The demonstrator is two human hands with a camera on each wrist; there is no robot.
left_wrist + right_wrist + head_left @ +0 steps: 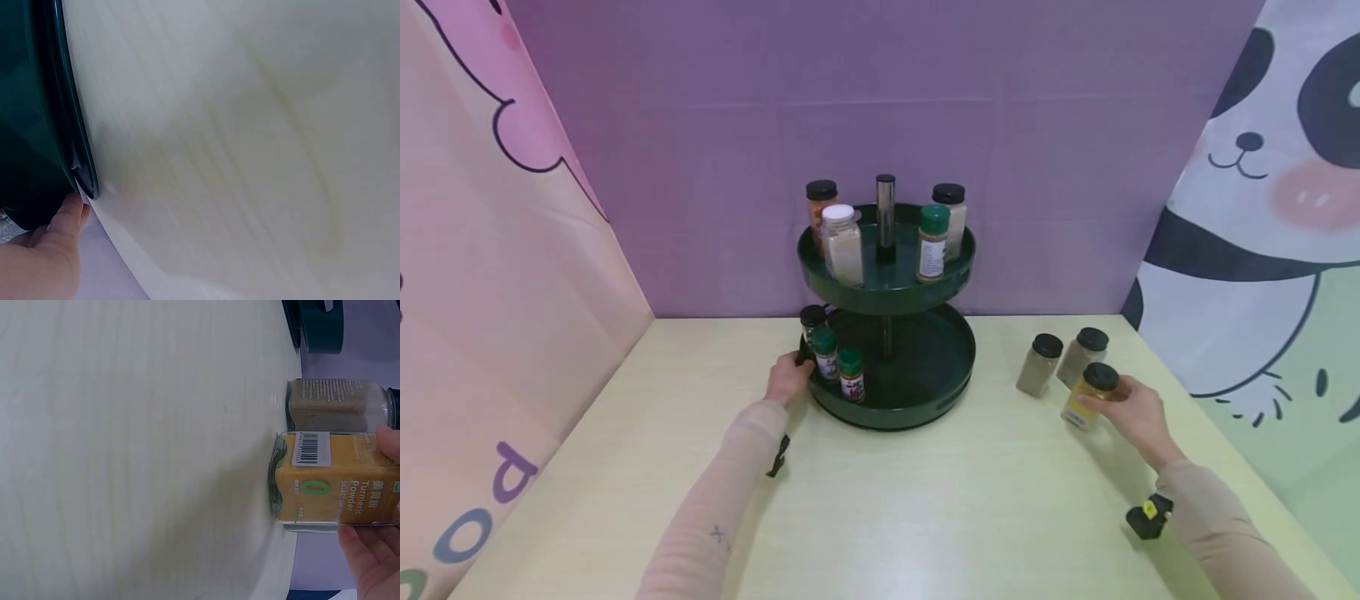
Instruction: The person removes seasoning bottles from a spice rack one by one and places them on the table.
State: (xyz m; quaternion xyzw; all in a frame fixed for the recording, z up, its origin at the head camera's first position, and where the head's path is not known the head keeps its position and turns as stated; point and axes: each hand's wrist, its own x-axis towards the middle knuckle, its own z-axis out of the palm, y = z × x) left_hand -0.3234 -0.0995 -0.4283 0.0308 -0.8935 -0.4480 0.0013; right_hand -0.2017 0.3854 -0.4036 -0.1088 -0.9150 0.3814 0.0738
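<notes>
My right hand (1137,417) grips a jar of yellow turmeric powder (1081,406) with a black lid. In the right wrist view the turmeric label (353,494) faces the camera, with thumb and fingers on opposite sides. The jar is tilted; whether its base touches the table cannot be told. My left hand (788,379) holds the left rim of the lower tier of a dark green two-tier turntable (887,417). In the left wrist view, fingers (62,228) touch the tier's edge; some fingertips are hidden behind it. Two small green-capped bottles (852,379) and a black-capped one (812,321) stand beside that hand.
Two black-lidded jars, a brownish jar (1037,367) and a greyish jar (1081,354), stand near the turmeric. The upper tier (887,298) carries a white-lidded jar (842,250), a green-capped bottle (932,246) and two black-lidded jars. A purple backdrop (722,208) hangs behind the table.
</notes>
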